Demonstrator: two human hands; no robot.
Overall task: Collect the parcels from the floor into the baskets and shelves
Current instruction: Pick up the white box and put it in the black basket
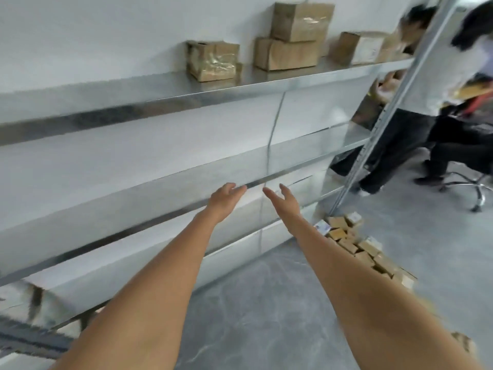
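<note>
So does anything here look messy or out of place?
Yes: a heap of small cardboard parcels lies jumbled on the floor by the shelf post. On the top shelf, the leftmost box looks crumpled.

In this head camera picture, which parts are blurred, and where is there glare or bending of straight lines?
Head view: motion blur smears the people at right and the lower left corner; the shelf edges bow from the wide lens; glare sits on the taped box and the metal shelf. Both hands, left and right, are fairly sharp, open and empty; the floor parcels are soft.
</note>
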